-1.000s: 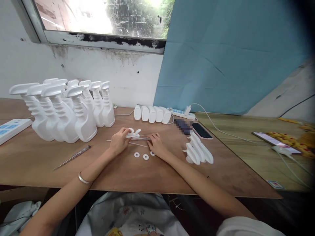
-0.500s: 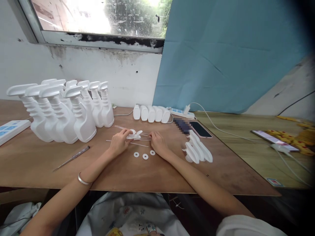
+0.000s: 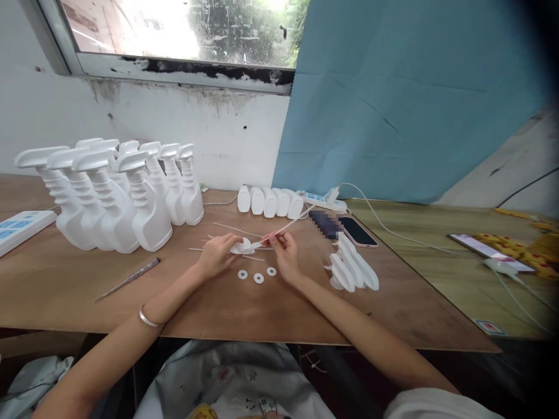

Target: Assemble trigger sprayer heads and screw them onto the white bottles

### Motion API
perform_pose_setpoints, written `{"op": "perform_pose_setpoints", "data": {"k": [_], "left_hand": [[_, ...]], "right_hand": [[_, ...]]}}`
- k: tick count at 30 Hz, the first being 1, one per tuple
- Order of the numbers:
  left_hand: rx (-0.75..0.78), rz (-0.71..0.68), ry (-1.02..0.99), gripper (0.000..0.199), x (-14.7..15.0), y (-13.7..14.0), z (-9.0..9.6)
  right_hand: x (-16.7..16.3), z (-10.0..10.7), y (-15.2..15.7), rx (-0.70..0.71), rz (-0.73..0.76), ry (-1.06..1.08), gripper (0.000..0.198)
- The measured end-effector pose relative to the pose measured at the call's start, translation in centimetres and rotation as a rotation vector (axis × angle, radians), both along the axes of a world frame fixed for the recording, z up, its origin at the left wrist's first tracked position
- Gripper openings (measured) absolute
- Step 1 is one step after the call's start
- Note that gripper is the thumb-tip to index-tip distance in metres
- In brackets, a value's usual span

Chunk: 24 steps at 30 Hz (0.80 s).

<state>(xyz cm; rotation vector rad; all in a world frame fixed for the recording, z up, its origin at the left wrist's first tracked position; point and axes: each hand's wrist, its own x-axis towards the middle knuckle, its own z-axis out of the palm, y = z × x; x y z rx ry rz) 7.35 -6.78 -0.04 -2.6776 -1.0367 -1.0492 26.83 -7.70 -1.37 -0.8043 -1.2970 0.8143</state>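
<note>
L hand [image 3: 219, 254] grip holds sprayer pt [image 3: 243, 248] | R hand [image 3: 287, 256] grip pinches tube [image 3: 292, 223], tip by pt | washers [image 3: 255, 279] twd tabletop [image 3: 209, 308] front edge | prob. best: keep tube in line

Wht tube [image 3: 298, 219], brn tbl [image 3: 218, 314]

No txt legible anywhere. Small sticker [image 3: 489, 327], blue + red marks, nr front edge of pale wood surface [image 3: 452, 279]: too small to read. Lit phone [image 3: 489, 251], far R: screen content blurred, can't make out. Pwr strip [image 3: 24, 230], L edge, & 2nd strip [image 3: 315, 201] by wall: blue panels, any print too tiny. Clothing [image 3: 244, 364] over lap: printed pics, e.g. flower; lettering, if any, unclear.
</note>
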Motion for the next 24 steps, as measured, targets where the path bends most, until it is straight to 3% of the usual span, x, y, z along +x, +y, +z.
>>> {"op": "perform_pose_setpoints", "data": {"k": [4, 13, 24], "left_hand": [[0.024, -0.037, 0.036, 0.020, 0.1, -0.2, 0.1], [0.059, -0.043, 0.085, 0.021, 0.3, -0.2, -0.1], [0.043, -0.035, 0.114, 0.020, 0.3, -0.3, -0.2]], "right_hand": [[-0.3, -0.1, -0.4, -0.020, 0.075, 0.041, 0.021], [-0.6, 0.4, -0.7, -0.045, 0.082, 0.194, 0.024], [-0.9, 0.6, -1.4, -0.056, 0.099, 0.153, 0.021]]}}
